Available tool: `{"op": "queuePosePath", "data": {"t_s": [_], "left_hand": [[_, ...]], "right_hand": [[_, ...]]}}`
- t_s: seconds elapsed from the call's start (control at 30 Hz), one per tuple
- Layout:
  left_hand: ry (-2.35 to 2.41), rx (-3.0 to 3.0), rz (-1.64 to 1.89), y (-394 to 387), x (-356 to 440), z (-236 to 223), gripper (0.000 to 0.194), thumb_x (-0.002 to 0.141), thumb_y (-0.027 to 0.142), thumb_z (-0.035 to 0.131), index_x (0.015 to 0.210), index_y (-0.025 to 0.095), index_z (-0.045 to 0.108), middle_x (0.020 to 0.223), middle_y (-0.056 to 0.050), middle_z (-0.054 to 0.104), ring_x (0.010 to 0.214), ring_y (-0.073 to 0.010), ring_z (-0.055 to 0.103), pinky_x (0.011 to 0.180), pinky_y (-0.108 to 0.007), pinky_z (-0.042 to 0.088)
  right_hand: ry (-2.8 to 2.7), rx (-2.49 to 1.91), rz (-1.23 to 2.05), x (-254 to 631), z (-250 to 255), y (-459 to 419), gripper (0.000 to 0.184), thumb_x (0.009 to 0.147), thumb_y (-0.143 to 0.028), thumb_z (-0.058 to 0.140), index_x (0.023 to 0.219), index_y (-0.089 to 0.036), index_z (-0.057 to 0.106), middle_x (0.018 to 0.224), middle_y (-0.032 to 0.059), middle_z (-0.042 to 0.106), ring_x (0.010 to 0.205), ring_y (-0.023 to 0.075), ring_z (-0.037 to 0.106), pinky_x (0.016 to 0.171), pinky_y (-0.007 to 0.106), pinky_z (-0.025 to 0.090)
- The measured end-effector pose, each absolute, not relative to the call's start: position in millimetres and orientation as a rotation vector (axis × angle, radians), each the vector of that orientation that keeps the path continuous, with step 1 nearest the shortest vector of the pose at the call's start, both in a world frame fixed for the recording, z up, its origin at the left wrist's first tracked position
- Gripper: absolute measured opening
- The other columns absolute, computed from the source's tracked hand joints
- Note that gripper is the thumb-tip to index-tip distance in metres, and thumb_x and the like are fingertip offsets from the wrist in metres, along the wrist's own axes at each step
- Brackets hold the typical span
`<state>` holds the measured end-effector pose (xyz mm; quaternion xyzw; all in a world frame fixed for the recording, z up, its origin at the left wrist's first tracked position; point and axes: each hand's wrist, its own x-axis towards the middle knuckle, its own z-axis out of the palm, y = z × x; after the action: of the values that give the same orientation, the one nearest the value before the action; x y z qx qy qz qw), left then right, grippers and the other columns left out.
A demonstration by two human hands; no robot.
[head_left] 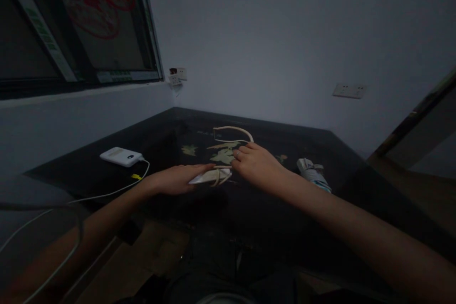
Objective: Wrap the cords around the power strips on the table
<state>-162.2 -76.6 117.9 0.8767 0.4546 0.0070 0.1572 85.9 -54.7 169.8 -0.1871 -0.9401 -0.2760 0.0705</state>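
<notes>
Cord [246,132] loops round a white block [204,179] at the table [160,137], left hand [178,179] gripping the block, right hand [254,161] closed on cord; winding or unwinding seems in hand, calling next for guiding the loose loop.

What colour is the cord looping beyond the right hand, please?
The cord looks pale cream, best seen in the head view.

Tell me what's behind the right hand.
Beyond the right hand, a pale cord's loop shows against the dark tabletop and its flower pattern; whatever the hand itself covers is hidden.
</notes>
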Motion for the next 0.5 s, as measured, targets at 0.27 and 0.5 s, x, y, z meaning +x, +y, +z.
{"op": "queuePosePath", "data": {"t_s": [0.27, 0.5], "left_hand": [[1.118, 2.313, -0.116, -93.4, -188.0, 122.7, 0.073, 0.079, 0.027, 0.055, 0.146, 0.021, 0.028, 0.146, -0.009, 0.043, 0.127, -0.0249, 0.048, 0.104, -0.034, 0.037], [1.051, 2.214, -0.152, -107.9, -188.8, 127.1, 0.072, 0.077, 0.027, 0.057, 0.145, 0.023, 0.033, 0.137, -0.008, 0.054, 0.116, -0.0250, 0.057, 0.096, -0.031, 0.043]], "right_hand": [[-2.896, -0.310, -0.543, 84.0, 179.4, -14.7, 0.011, 0.083, -0.029, 0.066, 0.087, -0.019, 0.068, 0.089, 0.0046, 0.068, 0.094, 0.0192, 0.058, 0.100, 0.044, 0.035], [-2.967, -0.230, -0.652, 69.5, 182.2, 3.3, 0.005, 0.085, -0.019, 0.062, 0.085, -0.017, 0.067, 0.095, 0.0052, 0.068, 0.099, 0.0179, 0.059, 0.108, 0.048, 0.030]]}}
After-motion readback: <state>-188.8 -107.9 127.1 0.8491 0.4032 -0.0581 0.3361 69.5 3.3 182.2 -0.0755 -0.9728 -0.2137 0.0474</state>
